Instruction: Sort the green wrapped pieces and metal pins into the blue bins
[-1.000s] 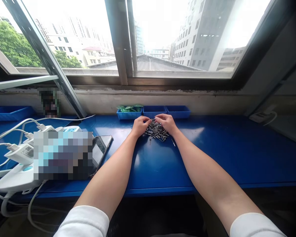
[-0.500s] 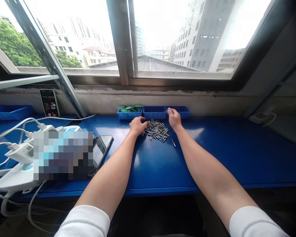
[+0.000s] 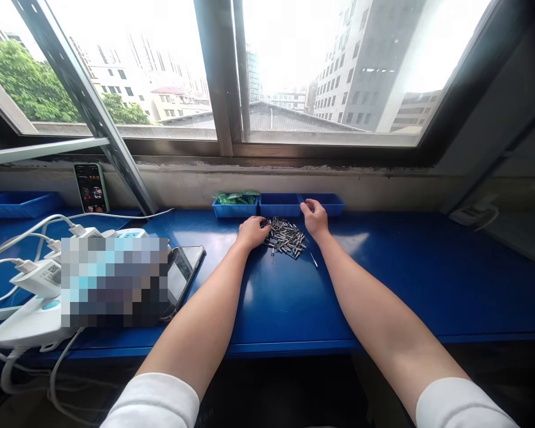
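A heap of small, thin metal pins [image 3: 288, 238], silver and dark, lies on the blue table. At its left edge is my left hand [image 3: 251, 232], with thumb and forefinger apart over the nearest pins. My right hand [image 3: 315, 219] is raised beyond the heap's right side, in front of the right blue bin [image 3: 335, 205]. Its fingers are curled together; whatever is between the tips is too small to make out. A single loose pin [image 3: 314, 260] lies to the right of the heap, and another pin [image 3: 273, 255] points toward me at its front.
The middle blue bin [image 3: 280, 205] stands beside a left blue bin [image 3: 235, 210] holding green packets [image 3: 236, 197]. A dark phone [image 3: 185, 276] lies left of my forearm, near a white power strip [image 3: 27, 324] with cables. Another phone [image 3: 91, 187] leans upright at the back.
My left hand has shifted slightly right onto the heap's edge. The thin pin that showed at my right fingertips is no longer visible, and that hand's fingers have curled a little lower.
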A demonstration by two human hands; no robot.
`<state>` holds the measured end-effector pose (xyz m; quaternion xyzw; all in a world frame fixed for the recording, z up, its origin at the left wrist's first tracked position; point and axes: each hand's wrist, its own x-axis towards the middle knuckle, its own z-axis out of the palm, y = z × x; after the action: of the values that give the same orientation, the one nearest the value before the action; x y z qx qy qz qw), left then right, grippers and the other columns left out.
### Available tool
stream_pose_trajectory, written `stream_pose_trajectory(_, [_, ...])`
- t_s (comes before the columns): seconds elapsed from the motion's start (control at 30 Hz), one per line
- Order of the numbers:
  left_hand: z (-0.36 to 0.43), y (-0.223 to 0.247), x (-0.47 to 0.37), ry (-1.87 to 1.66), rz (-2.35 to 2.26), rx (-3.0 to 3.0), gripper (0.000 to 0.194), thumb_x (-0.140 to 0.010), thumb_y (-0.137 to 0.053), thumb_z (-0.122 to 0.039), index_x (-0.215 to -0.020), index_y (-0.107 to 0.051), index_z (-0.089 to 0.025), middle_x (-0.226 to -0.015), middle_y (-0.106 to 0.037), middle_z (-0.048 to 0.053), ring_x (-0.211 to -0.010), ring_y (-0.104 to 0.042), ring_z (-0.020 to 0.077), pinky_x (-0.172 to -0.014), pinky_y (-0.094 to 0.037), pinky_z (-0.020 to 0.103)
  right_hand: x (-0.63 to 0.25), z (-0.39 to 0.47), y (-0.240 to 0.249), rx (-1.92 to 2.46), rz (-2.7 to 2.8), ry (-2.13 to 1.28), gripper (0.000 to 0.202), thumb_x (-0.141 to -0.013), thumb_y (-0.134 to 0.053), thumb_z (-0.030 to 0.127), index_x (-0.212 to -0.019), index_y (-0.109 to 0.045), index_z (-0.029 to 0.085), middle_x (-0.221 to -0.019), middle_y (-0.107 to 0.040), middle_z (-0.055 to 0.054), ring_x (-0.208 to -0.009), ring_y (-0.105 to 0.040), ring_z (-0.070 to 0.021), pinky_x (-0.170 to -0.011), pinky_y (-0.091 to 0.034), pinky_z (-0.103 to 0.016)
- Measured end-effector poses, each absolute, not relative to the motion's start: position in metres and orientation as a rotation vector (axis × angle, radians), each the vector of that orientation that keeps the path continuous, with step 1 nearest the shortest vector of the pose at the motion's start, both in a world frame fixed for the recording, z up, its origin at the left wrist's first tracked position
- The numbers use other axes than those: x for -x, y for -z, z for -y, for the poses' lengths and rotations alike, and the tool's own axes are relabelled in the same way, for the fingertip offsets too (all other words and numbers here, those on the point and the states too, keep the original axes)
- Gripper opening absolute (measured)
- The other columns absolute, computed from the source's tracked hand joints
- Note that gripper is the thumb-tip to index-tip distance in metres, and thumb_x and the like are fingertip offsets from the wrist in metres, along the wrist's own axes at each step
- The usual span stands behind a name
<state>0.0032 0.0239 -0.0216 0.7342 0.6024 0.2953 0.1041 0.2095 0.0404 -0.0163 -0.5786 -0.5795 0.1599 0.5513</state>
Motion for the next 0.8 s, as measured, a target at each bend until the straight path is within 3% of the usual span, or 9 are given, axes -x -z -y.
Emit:
stream_pose_trajectory(0.1, [-0.023, 0.024, -0.005, -0.863, -1.791, -2.202, 0.038, -0.078, -0.054, -0.037, -0.11, -0.065, -0.02, -0.128, -0.056, 0.012, -0.12, -0.049, 0.0302, -0.1, -0.034, 0.039, -0.199, -0.034, 0.018, 1.421, 1.59, -0.297, 0.035, -0.076, -0.057, 0.043, -0.097, -0.068, 0.016, -0.102, -0.066, -0.01, -0.104, -0.053, -0.0268, -0.093, -0.041, -0.039])
stream_pose_trajectory(0.3, [-0.021, 0.025, -0.007, -0.847, -1.771, -2.235, 0.032, -0.078, -0.055, -0.039, -0.104, -0.067, -0.022, -0.115, -0.063, 0.01, -0.111, -0.054, 0.0305, -0.097, -0.036, 0.04, -0.183, -0.029, 0.026, 1.58, 1.928, -0.282, 0.043, -0.073, -0.061, 0.053, -0.098, -0.07, 0.019, -0.108, -0.065, -0.014, -0.111, -0.049, -0.0347, -0.092, -0.038, -0.046])
stream_pose_trajectory(0.5, [-0.02, 0.023, -0.008, -0.853, -1.784, -2.267, 0.029, -0.078, -0.055, -0.036, -0.1, -0.068, -0.022, -0.104, -0.066, 0.009, -0.099, -0.059, 0.0269, -0.09, -0.041, 0.037, -0.184, -0.031, 0.028, 1.399, 1.998, -0.3, 0.024, -0.077, -0.061, 0.039, -0.091, -0.071, 0.022, -0.097, -0.07, -0.007, -0.093, -0.062, -0.0226, -0.085, -0.044, -0.033])
stream_pose_trajectory(0.8, [-0.017, 0.022, -0.005, -1.038, -1.587, -2.29, 0.02, -0.077, -0.055, -0.027, -0.087, -0.072, -0.022, -0.092, -0.07, 0.005, -0.088, -0.063, 0.0212, -0.082, -0.048, 0.029, -0.185, -0.027, 0.026, 1.303, 1.88, -0.414, 0.011, -0.074, -0.065, 0.029, -0.079, -0.072, 0.022, -0.084, -0.072, -0.003, -0.08, -0.065, -0.0181, -0.077, -0.049, -0.03])
